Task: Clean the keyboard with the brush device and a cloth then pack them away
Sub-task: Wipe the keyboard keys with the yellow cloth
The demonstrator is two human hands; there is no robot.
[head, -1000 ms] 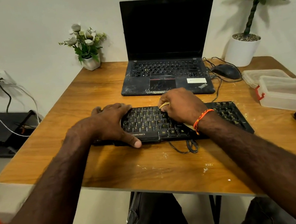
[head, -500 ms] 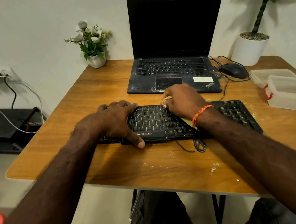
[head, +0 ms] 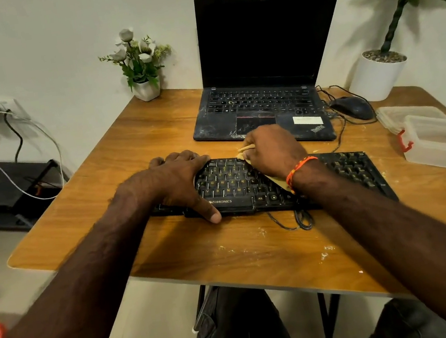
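While the black keyboard (head: 250,185) lies on the wooden table (head: 131,142) in front of the laptop (head: 261,82), its left end is held down by the left hand (head: 177,181), fingers laid flat over the far edge and thumb stretched along the near edge. A yellowish cloth (head: 275,179) is gripped under the curled fingers of the right hand (head: 271,153) and pressed onto the upper key rows. "ZEBRONICS" can be read on the keyboard's front edge ("ThinkPad" on the laptop's corner).

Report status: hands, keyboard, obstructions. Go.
Left hand braces keyboard. Right hand holds yellow cloth on the keys. Cable coiled at front; nothing blocking.
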